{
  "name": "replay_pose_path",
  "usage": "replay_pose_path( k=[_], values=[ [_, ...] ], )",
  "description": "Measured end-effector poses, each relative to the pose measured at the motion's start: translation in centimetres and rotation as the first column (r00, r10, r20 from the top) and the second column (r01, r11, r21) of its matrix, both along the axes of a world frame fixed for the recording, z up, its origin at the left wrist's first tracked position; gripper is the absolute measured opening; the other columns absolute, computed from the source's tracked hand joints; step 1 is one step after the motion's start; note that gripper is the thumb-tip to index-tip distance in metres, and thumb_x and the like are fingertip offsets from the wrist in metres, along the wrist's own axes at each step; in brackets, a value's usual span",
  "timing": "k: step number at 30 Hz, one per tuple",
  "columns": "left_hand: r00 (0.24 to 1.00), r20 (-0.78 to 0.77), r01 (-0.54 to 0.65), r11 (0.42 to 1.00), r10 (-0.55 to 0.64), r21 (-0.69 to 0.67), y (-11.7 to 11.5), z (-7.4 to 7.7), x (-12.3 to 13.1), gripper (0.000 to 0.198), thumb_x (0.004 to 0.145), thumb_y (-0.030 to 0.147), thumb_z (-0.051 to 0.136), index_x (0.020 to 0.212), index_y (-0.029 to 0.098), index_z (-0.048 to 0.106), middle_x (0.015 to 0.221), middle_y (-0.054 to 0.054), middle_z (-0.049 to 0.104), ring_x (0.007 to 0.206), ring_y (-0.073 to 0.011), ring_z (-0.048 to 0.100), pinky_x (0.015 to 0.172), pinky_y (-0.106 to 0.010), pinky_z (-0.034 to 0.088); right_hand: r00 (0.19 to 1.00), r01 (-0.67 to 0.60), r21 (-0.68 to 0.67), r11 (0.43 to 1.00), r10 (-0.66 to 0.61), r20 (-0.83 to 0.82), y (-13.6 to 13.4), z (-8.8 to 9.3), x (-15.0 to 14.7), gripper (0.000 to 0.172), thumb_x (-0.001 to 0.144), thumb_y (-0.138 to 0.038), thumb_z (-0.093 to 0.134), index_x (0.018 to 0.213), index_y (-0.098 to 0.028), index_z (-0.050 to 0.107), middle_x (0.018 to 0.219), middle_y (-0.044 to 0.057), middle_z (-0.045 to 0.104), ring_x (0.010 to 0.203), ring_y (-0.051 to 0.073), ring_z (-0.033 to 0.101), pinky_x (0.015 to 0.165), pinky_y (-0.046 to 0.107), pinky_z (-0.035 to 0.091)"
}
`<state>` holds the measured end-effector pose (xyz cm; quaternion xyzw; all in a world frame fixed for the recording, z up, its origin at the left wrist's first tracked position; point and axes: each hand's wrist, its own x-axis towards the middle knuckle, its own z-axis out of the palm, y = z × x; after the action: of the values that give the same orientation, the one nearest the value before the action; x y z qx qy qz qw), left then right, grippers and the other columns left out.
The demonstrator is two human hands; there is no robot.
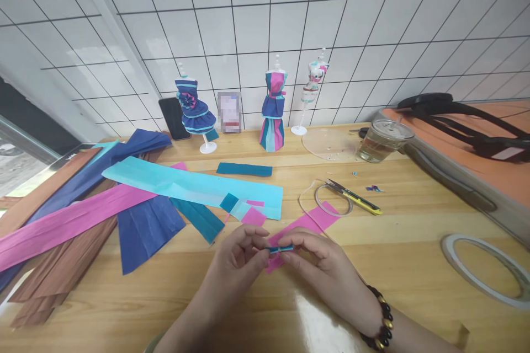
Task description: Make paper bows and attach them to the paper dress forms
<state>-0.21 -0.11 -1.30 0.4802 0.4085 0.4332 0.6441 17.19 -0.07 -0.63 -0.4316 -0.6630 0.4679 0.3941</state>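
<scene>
Between the fingertips of both hands is a small folded teal paper strip [281, 249] with a lighter edge. My left hand [242, 256] pinches its left end, and my right hand [317, 256] pinches the right end. Beneath the fingers a pink paper strip [321, 219] lies slantwise on the table. Small pink paper squares [253, 216] and a small teal square [229, 202] rest just beyond my left hand, by a long light-blue paper strip [199, 187]. Past my right hand are yellow-handled thread snips [360, 201] and a narrow tape roll [322, 198].
Three miniature dress forms stand along the tiled wall, the middle one in a layered paper dress [273, 107]. Brown, blue and pink crepe strips [78, 209] pile up at the left. A lidded cup of liquid [385, 140] and a large white tape roll [451, 265] are at the right.
</scene>
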Motion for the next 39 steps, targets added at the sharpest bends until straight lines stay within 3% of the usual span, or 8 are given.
replay_pose_path(
  k=[6, 11, 15, 21, 27, 32, 39],
  values=[
    [0.999, -0.003, -0.039, 0.999, 0.039, -0.028, 0.1, -0.1, -0.1, 0.020, 0.075, 0.027, 0.063, 0.090, 0.017, 0.054, 0.073, 0.000, 0.058, 0.071, -0.0129, 0.057, 0.065, -0.024, 0.043, 1.000, 0.013, -0.015, 1.000, -0.013, -0.001, 0.0, -0.3, 0.1, 0.022, 0.080, -0.018, 0.058, 0.100, -0.024, 0.064, 0.096, 0.003, 0.069, 0.085, 0.014, 0.063, 0.077, 0.026, 0.050],
    [1.000, -0.008, -0.027, 1.000, 0.027, -0.013, 0.1, -0.3, -0.1, 0.018, 0.076, 0.026, 0.062, 0.090, 0.018, 0.055, 0.073, 0.000, 0.059, 0.072, -0.0129, 0.059, 0.066, -0.024, 0.044, 0.994, 0.073, -0.112, 0.991, -0.081, -0.073, 0.0, -0.9, 0.3, 0.020, 0.082, -0.023, 0.055, 0.100, -0.021, 0.063, 0.097, 0.004, 0.069, 0.085, 0.015, 0.063, 0.077, 0.026, 0.051],
    [0.999, -0.018, 0.050, 0.999, -0.051, -0.022, 0.1, 0.2, 0.4, 0.017, 0.074, 0.026, 0.064, 0.087, 0.017, 0.057, 0.075, 0.000, 0.061, 0.072, -0.0121, 0.056, 0.067, -0.025, 0.043, 0.991, 0.063, -0.152, 0.986, -0.080, -0.109, 0.2, -0.6, 0.3, 0.015, 0.083, -0.025, 0.053, 0.093, -0.020, 0.064, 0.087, 0.003, 0.069, 0.079, 0.014, 0.063, 0.074, 0.024, 0.051],
    [0.984, -0.124, 0.127, 0.991, -0.132, -0.042, 0.1, 0.9, 0.4, 0.014, 0.074, 0.028, 0.063, 0.076, 0.014, 0.060, 0.072, -0.001, 0.060, 0.070, -0.0114, 0.052, 0.066, -0.023, 0.039, 0.998, 0.020, -0.071, 0.997, -0.024, -0.053, 0.3, -0.4, 0.3, 0.016, 0.084, -0.023, 0.052, 0.093, -0.021, 0.065, 0.089, 0.003, 0.068, 0.083, 0.014, 0.062, 0.076, 0.025, 0.049],
    [0.978, -0.183, 0.087, 0.995, -0.095, -0.055, 0.3, -0.1, 0.1, 0.015, 0.072, 0.027, 0.064, 0.072, 0.015, 0.055, 0.066, 0.002, 0.055, 0.061, -0.0098, 0.048, 0.057, -0.021, 0.035, 1.000, -0.015, -0.007, 1.000, 0.015, -0.009, 0.1, -0.1, 0.1, 0.019, 0.084, -0.020, 0.051, 0.092, -0.023, 0.067, 0.087, 0.003, 0.069, 0.082, 0.015, 0.063, 0.075, 0.027, 0.050],
    [0.977, -0.207, 0.051, 0.998, -0.060, -0.047, 0.3, 0.0, 0.2, 0.018, 0.070, 0.025, 0.066, 0.069, 0.017, 0.050, 0.061, 0.005, 0.052, 0.054, -0.0079, 0.045, 0.053, -0.020, 0.033, 0.998, 0.018, -0.078, 0.997, -0.023, -0.061, -0.1, 0.0, 0.1, 0.018, 0.083, -0.022, 0.051, 0.096, -0.021, 0.064, 0.090, 0.005, 0.068, 0.080, 0.015, 0.062, 0.074, 0.027, 0.052],
    [0.984, -0.172, 0.039, 0.996, -0.051, -0.076, 0.4, -0.1, 0.3, 0.018, 0.068, 0.026, 0.068, 0.077, 0.015, 0.057, 0.069, 0.001, 0.060, 0.064, -0.0111, 0.054, 0.059, -0.022, 0.040, 0.989, 0.092, -0.093, 0.991, -0.101, -0.104, -0.1, -0.4, 0.0, 0.017, 0.081, -0.024, 0.054, 0.096, -0.019, 0.062, 0.092, 0.007, 0.066, 0.083, 0.016, 0.062, 0.076, 0.029, 0.052]
  ],
)
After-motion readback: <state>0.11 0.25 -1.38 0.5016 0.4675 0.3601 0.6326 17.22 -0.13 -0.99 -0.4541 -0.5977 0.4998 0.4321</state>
